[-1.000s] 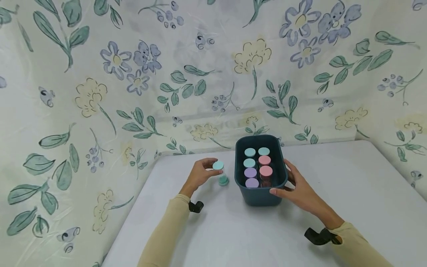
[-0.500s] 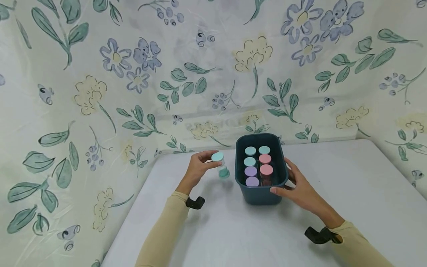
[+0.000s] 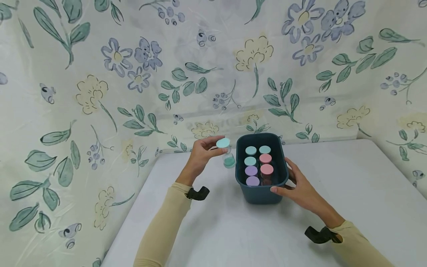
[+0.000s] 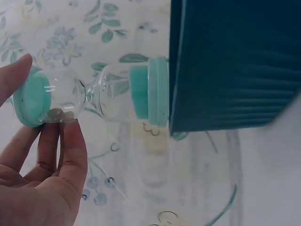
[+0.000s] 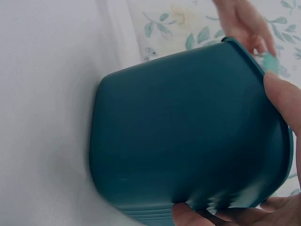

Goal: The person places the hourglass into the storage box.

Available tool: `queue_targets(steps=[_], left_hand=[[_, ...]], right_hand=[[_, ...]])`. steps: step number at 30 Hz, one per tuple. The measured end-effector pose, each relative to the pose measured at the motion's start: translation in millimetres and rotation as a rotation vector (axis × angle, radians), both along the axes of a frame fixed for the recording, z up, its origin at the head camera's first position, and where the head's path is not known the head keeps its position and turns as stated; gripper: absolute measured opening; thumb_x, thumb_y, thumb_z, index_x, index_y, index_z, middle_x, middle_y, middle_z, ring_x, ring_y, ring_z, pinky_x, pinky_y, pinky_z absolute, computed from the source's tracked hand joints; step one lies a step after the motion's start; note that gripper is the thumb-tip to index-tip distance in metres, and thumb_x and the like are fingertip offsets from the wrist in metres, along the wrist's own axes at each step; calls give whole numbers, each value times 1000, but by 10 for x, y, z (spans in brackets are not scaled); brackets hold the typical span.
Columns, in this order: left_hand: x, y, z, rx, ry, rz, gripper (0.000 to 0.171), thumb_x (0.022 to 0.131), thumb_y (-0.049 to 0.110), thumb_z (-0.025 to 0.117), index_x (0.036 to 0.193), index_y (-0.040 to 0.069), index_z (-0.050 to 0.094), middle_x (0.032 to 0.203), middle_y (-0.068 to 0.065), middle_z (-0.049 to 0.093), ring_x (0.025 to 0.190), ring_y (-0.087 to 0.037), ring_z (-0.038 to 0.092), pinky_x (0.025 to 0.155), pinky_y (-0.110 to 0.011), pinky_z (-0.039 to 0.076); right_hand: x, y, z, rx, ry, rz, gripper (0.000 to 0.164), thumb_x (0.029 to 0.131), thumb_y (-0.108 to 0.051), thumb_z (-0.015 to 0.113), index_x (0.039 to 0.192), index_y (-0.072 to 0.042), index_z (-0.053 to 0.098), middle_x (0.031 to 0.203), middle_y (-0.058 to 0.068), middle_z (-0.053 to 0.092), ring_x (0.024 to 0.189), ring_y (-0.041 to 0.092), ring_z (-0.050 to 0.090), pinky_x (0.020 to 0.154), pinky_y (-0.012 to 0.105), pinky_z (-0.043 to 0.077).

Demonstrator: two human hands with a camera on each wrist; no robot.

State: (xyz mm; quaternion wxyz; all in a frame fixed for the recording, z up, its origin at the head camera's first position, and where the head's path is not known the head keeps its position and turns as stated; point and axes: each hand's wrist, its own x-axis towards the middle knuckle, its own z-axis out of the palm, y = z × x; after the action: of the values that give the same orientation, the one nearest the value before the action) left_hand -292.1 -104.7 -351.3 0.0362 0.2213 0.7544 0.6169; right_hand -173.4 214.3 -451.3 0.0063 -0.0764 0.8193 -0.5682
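In the head view my left hand (image 3: 199, 158) pinches a sand timer (image 3: 223, 143) by its upper end, just left of a dark teal bin (image 3: 261, 196). The timer has mint caps and a clear, narrow-waisted glass body; it hangs above the table, slightly tilted. Thumb and fingertips hold its glass near one cap in the left wrist view, where the other cap (image 4: 157, 92) appears close to the bin wall (image 4: 225, 70). My right hand (image 3: 301, 189) holds the bin's near right corner, thumb on the rim, fingers along the side. Its lower fingers are partly hidden.
Inside the bin stand several capped timers: mint caps (image 3: 250, 161), purple caps (image 3: 251, 170) and pink caps (image 3: 267, 169). The bin stands on a white-covered table (image 3: 233, 237). A floral curtain (image 3: 186, 55) hangs behind the table and at its sides.
My left hand has lifted the sand timer off the table and brought it up and right to the bin's left rim. My right hand and the bin stay in place.
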Motion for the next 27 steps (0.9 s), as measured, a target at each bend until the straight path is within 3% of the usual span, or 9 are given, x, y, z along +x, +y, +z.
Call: queue_targets(steps=[6, 13, 22, 27], left_hand=[[31, 73, 142, 10, -11, -16, 49, 89, 9, 78, 137, 6, 66, 127, 0, 70, 121, -11, 65, 113, -38, 49], [66, 239, 256, -11, 8, -53, 49, 89, 9, 78, 137, 9, 67, 117, 5, 70, 119, -14, 63, 107, -35, 51], [123, 445, 217, -73, -18, -127, 45, 89, 9, 79, 132, 6, 70, 124, -3, 73, 116, -14, 65, 102, -35, 54], [106, 555, 275, -88, 22, -168, 43, 88, 12, 79, 130, 8, 71, 125, -7, 73, 115, -16, 64, 103, -37, 54]], right_hand=[[10, -6, -1, -13, -1, 12, 113, 90, -33, 81, 168, -20, 1, 171, 26, 20, 153, 50, 30, 110, 60, 42], [4, 7, 6, -23, 16, 14, 111, 90, -32, 81, 168, -20, 1, 170, 26, 20, 153, 50, 30, 110, 60, 43], [81, -11, -58, -27, 0, 9, 111, 90, -31, 81, 168, -19, 2, 169, 28, 22, 151, 51, 33, 108, 60, 46], [25, -22, 2, -17, 16, 7, 110, 91, -33, 80, 168, -22, 2, 170, 26, 22, 152, 49, 34, 108, 60, 46]])
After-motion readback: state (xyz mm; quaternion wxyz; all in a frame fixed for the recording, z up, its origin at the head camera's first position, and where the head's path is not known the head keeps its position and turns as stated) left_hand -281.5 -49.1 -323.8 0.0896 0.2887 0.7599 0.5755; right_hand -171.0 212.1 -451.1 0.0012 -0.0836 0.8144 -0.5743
